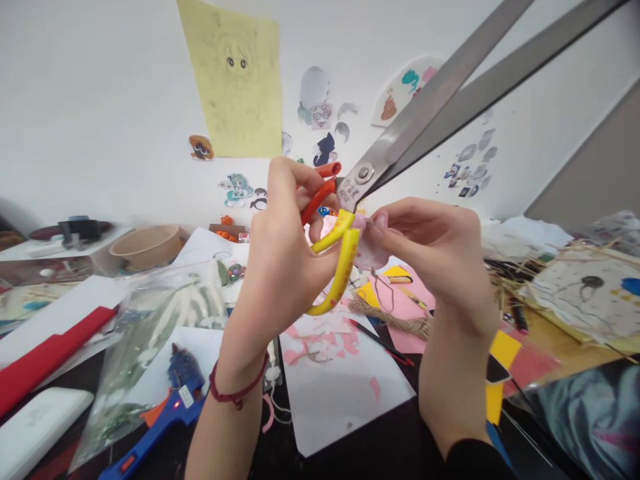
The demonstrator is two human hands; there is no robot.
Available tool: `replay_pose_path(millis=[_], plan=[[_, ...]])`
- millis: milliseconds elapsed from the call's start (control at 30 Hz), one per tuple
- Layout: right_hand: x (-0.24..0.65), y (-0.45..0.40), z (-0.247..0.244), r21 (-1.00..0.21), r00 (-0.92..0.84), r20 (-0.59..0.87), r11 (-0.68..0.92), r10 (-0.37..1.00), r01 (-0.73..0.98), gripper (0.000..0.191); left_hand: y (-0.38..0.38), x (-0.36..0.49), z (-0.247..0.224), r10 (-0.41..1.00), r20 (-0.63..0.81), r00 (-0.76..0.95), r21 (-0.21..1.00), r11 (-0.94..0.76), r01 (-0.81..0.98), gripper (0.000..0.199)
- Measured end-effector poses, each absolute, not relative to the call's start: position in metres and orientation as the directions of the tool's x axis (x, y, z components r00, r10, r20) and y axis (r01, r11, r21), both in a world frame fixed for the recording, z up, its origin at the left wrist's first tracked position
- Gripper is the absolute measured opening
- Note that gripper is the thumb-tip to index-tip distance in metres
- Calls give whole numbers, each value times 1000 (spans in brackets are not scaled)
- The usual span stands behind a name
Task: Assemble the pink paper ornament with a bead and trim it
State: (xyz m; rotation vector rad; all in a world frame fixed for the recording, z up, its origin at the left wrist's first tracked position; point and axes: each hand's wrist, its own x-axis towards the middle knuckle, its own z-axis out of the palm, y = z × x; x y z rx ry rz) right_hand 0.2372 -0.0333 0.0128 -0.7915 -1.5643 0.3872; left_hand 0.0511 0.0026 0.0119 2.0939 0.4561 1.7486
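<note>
My left hand [285, 247] is closed around the red and yellow handles of a large pair of scissors [365, 175]. Their long steel blades stand apart and point up to the right. Just right of the yellow handle, my right hand [430, 247] pinches a small pale pink piece [373, 252], whose exact kind I cannot make out. Part of this piece is hidden behind the scissor handle and my fingers. Below both hands lies a white sheet of paper [345, 400] with pink paper scraps [325, 343] scattered over it.
A blue glue gun [173, 407] with a lit red light lies at lower left, near a plastic bag [117, 373] and a white box-shaped device [45, 427]. Twine [400, 319] and a dark pencil [383, 343] lie behind the sheet. A beige bowl [147, 247] stands back left.
</note>
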Motion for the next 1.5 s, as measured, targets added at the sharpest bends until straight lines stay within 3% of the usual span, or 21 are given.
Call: replay_pose_path(millis=[233, 400, 733, 1133, 1500], plan=[[238, -27, 12, -644, 35, 753, 727, 657, 237, 19, -3, 53, 13, 349, 927, 136, 341, -937, 78, 44], [235, -31, 9, -568, 116, 820, 775, 560, 277, 10, -4, 55, 13, 268, 959, 94, 248, -951, 184, 49], [232, -45, 9, -434, 102, 878, 687, 468, 583, 3, 1, 54, 12, 340, 928, 153, 333, -940, 71, 46], [231, -40, 10, -394, 97, 902, 709, 421, 584, 8, 4, 56, 13, 323, 937, 136, 331, -943, -37, 51], [231, -47, 12, -413, 97, 891, 705, 443, 576, 5, 6, 58, 12, 299, 943, 144, 298, -954, 31, 46]])
